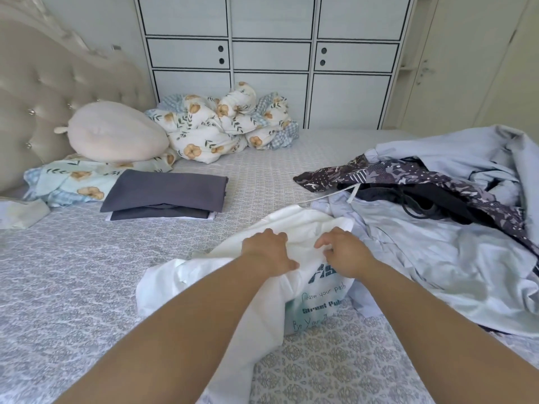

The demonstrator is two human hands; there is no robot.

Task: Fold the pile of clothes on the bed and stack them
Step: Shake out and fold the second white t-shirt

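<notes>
Grey-patterned cotton sheeting covers the wide bed (87, 287), which carries everything here and runs back to a tufted beige headboard (43, 83) on the left and white panelled cupboards (271, 53) behind. On the right of the bed sprawls the unfolded pile of pale blue and dark patterned clothes (437, 223), loose and tangled, a dark drawstring trailing through it. At the far side lies a bunched floral quilt (221, 123) beside a rounded cream cushion (116, 132). Left of centre sits the finished stack of folded dark grey garments (166, 193), squared off, well apart from the pile.

Nearest the camera, touching the pile's left edge, lies the white printed T-shirt (233, 281), crumpled, its teal lettering facing up. Both hands are on it: the left hand (268, 252) has its fingers curled over a bunch of the white fabric, and the right hand (344, 252) pinches a fold just beside it.

By my reading, the step in hand is drawing this shirt clear of the pile and laying it out. Much remains unfolded. The next move calls for spreading the shirt flat on the open sheet, smoothing the creases and finding the shoulders before any fold.
</notes>
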